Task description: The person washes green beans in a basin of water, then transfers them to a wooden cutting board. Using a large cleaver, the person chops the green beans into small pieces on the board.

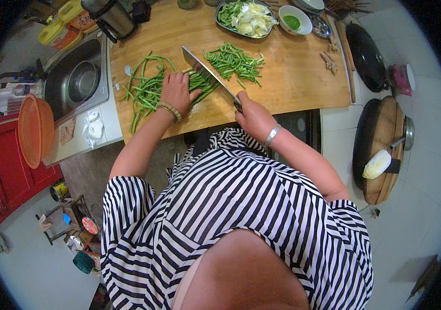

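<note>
My right hand [254, 117] grips the handle of a kitchen cleaver [213, 78], its broad blade slanting away to the upper left. Under my left hand [176, 91] lies a bunch of long green beans [141, 93], pressed flat on the wooden board [296, 91]. The fingers rest on top of the bunch, near the blade, and the thumb points towards it. The blade stands across the beans' right-hand ends; whether its edge touches the wood is hidden. Beyond the cleaver, to the right, is a loose pile of short cut bean pieces [236, 61].
At the back, a tray [218, 20] holds cut greens and pale leaves, beside a bowl [283, 11] with a green mixture. Ginger [328, 62] lies on the right. A steel sink [103, 73] and an orange basin [36, 131] stand left; a round chopping block [385, 116] is right.
</note>
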Demonstrator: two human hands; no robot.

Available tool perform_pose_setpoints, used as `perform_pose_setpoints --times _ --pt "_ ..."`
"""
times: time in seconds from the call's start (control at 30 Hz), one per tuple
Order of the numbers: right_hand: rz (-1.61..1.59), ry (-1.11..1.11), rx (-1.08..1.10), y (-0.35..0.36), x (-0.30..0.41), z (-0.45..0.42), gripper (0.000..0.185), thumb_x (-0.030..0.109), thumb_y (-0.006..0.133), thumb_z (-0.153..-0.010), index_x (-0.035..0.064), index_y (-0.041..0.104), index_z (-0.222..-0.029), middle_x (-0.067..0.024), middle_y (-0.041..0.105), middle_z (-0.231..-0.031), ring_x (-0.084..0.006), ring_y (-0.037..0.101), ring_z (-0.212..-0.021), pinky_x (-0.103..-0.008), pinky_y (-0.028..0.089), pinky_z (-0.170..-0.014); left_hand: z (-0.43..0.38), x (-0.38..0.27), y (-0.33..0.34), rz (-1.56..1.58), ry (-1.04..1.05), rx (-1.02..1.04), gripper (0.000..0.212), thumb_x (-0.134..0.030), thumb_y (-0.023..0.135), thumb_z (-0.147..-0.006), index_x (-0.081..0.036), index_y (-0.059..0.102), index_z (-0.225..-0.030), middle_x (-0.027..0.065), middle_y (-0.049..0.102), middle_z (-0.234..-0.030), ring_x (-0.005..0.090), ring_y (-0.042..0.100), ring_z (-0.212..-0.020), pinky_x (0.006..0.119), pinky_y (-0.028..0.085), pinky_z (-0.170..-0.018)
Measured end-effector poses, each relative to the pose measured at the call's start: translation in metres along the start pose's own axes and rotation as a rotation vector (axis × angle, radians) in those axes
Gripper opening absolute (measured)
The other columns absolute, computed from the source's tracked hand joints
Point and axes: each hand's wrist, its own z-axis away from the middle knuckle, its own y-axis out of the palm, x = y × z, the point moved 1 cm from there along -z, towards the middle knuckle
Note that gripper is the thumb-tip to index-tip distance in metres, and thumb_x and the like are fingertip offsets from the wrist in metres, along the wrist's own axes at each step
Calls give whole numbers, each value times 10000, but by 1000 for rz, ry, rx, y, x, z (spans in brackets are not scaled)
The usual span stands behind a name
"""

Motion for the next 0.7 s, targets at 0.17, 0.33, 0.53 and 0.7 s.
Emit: perform_pose_setpoints --times 0.17,0.33,0.53,0.7 --pt "55 -33 26 -3 -8 -6 259 98 522 -831 0 368 -1015 -267 604 -775 -456 593 -747 -523 468 -663 6 -7 7 69 53 -147 767 -556 630 -769 46 494 -1224 197 507 -1207 349 447 -1161 458 295 -1050" --pt "78 11 87 -11 -6 -3 229 83 500 -839 -3 379 -1013 -265 609 -770 -451 600 -739 -524 469 -656 8 -21 -8 77 76 -93 873 -549 724 -670 73 475 -1230 225 478 -1235 362 422 -1190 469 282 -1059" --pt "87 -5 69 -18 -4 4 216 66 495 -839 4 375 -1007 -261 594 -755 -453 585 -734 -523 450 -649 4 -37 -4 47 25 -46 825 -451 731 -710 71 433 -1274 228 443 -1300 361 374 -1255 469 242 -1094" --pt "96 -14 22 -18 -14 16 219 55 499 -832 8 379 -1008 -249 601 -759 -442 591 -730 -519 458 -646 3 -49 -1 44 34 -98 788 -404 728 -727 71 432 -1282 222 435 -1315 361 369 -1258 474 251 -1085"
